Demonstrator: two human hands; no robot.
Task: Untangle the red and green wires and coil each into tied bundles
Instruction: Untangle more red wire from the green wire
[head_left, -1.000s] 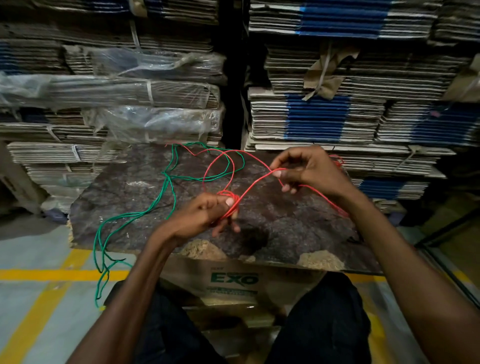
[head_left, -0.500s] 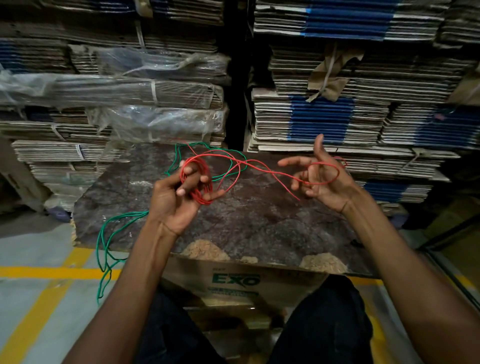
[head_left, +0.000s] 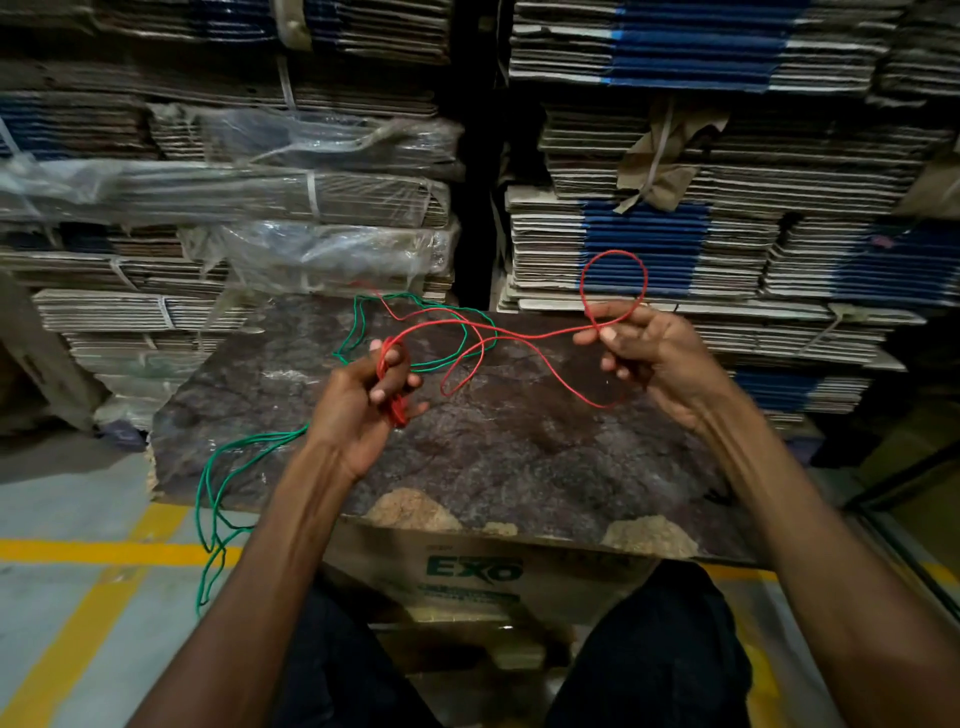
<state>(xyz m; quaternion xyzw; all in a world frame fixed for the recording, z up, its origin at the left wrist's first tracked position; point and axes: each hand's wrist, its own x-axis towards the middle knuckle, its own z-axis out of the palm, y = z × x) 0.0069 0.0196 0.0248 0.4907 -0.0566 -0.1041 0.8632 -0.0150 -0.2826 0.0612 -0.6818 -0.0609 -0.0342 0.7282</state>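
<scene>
Stacks of flat cardboard (head_left: 675, 156) fill the top of the frame, and below them a dark marbled board (head_left: 519, 457) spans the middle. The green wire (head_left: 223, 499) trails off the board's left edge toward the lower left (its far end loops near the top centre). The left hand (head_left: 363, 400) is closed around a small coil of the red wire (head_left: 519, 338), which runs right to the right hand (head_left: 644, 353), pinched between thumb and finger with a loop standing above.
</scene>
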